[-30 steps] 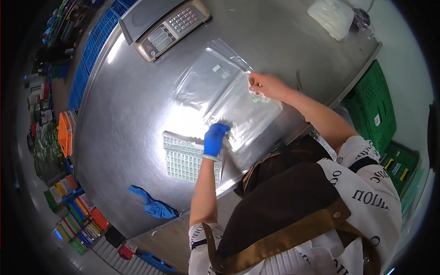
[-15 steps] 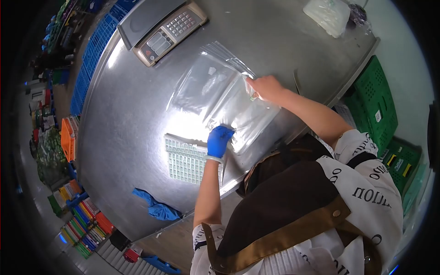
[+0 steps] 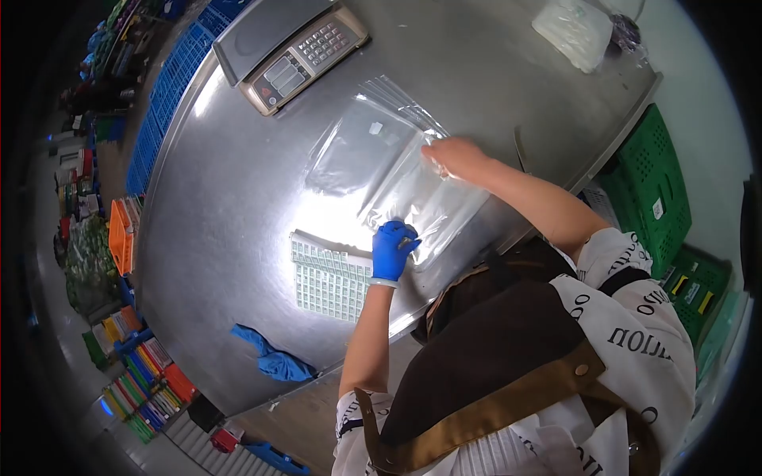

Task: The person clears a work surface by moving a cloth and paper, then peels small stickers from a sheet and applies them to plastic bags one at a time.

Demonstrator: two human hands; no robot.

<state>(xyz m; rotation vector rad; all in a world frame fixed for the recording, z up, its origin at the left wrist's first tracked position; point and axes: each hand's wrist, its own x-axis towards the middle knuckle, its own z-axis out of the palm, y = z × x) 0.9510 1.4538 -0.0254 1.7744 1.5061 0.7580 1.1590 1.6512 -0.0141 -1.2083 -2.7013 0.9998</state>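
Note:
A stack of clear plastic bags lies on the metal table, the upper edges fanned out. My right hand, bare, is closed with its fingers pinching the upper edge of a clear plastic bag on the near side of the stack. In a blue glove, my left hand is closed, its fingers bent together at the lower part of the same bag. Beside the left wrist is a sheet of small green-and-white labels, partly hidden by that hand.
A scale with a keypad stands at the table's far side. A crumpled blue glove lies by the near edge. White plastic bags sit at the far right corner. Green crates stand beyond the right edge, blue crates beyond the left.
My left hand has moved slightly right along the bag, and its fingers are more bent. My right hand has shifted slightly down, still at the bag's edge.

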